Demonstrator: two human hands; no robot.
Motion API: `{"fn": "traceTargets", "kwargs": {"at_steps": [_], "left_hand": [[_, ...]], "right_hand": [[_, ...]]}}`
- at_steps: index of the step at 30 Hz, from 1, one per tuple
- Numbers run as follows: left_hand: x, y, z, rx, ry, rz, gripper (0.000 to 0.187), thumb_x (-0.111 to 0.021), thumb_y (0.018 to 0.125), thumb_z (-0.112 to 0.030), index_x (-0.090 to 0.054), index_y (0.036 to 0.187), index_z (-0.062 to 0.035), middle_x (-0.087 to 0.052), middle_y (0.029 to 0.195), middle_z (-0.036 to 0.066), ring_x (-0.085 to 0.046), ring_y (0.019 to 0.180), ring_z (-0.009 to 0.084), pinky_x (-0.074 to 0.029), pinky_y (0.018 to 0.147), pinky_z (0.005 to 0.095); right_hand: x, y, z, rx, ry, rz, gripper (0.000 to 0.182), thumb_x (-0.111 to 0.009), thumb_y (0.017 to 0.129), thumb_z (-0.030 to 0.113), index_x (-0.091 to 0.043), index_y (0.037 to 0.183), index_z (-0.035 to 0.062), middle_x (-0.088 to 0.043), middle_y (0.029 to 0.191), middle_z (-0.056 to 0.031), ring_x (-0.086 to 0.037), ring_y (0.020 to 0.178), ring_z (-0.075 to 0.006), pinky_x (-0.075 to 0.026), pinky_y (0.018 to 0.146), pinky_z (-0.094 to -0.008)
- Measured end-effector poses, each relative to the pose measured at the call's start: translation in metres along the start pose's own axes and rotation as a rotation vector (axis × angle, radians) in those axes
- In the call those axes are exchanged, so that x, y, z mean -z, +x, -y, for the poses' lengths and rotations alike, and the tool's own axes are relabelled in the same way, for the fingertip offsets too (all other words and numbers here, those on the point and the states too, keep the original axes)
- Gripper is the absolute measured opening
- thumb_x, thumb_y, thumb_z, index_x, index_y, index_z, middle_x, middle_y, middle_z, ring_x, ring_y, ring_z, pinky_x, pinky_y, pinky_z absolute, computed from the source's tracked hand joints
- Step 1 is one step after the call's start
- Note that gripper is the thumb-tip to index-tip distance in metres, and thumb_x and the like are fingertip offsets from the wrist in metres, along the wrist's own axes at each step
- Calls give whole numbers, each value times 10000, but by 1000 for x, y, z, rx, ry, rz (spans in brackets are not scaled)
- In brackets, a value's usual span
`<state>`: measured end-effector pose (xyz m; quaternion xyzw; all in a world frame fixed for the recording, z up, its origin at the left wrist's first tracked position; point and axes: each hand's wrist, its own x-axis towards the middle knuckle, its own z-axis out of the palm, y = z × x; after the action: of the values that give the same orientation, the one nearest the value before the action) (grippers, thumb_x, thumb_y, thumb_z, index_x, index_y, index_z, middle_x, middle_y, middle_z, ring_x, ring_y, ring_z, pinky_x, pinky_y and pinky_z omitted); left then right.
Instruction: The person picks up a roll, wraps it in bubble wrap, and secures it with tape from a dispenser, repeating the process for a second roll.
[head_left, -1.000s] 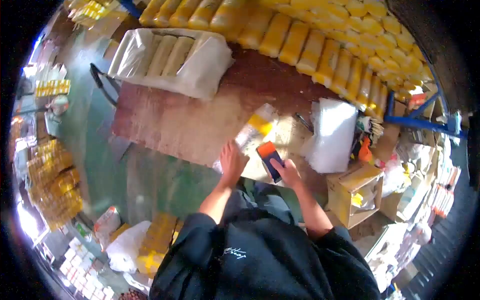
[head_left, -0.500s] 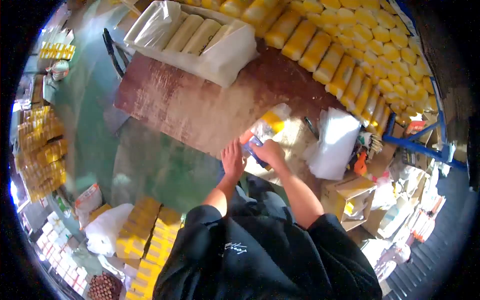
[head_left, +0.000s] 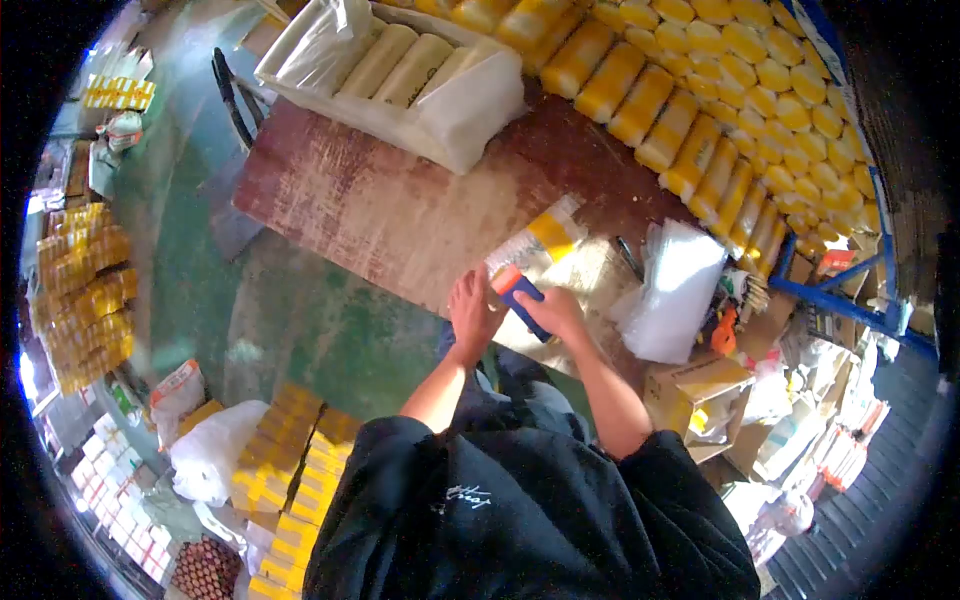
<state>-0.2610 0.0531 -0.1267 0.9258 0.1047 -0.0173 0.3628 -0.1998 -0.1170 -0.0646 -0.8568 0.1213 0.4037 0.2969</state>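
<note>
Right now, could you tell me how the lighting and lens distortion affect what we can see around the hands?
Head view: strong fisheye bends the table edges and blackens the corners; hard sunlight washes out the clear plastic bags and the packet beside the left hand and right hand; the orange-and-blue tool stays readable, though slightly soft.

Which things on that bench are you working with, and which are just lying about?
In use: left hand, right hand, orange and blue tool, clear packet.
Lying about: stacked yellow rolls, white bag of rolls, pile of clear bags, cardboard box.
</note>
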Motion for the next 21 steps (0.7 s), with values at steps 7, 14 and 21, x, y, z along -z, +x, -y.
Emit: {"fn": "traceTargets", "kwargs": {"at_steps": [7,14,21], "left_hand": [[-3,-13,-2,-84,13,-105,724,-741,675,-69,-554,1373,-98,-551,1304,143,-520,1210,375,-406,1020,500],[-50,-32,31,-201,224,-173,532,-752,714,-136,-559,1204,-65,-559,1152,138,-527,1112,375,-424,953,500],[-11,-17,2,15,-62,-52,964,-933,606,-282,-505,1459,-152,-543,1098,129,-539,1027,339,-454,948,473]], "right_hand": [[40,-62,14,-23,492,148,494,-697,930,504,-729,807,27,-663,645,-39,-632,554,-117,-484,523,-282],[24,-7,48,-36,96,53,705,-639,838,688,-765,906,-2,-752,826,-191,-754,834,-357,-578,781,-416],[31,-1,48,-199,-26,175,619,-655,874,609,-764,828,1,-752,742,-142,-753,681,-252,-593,698,-369]]}}
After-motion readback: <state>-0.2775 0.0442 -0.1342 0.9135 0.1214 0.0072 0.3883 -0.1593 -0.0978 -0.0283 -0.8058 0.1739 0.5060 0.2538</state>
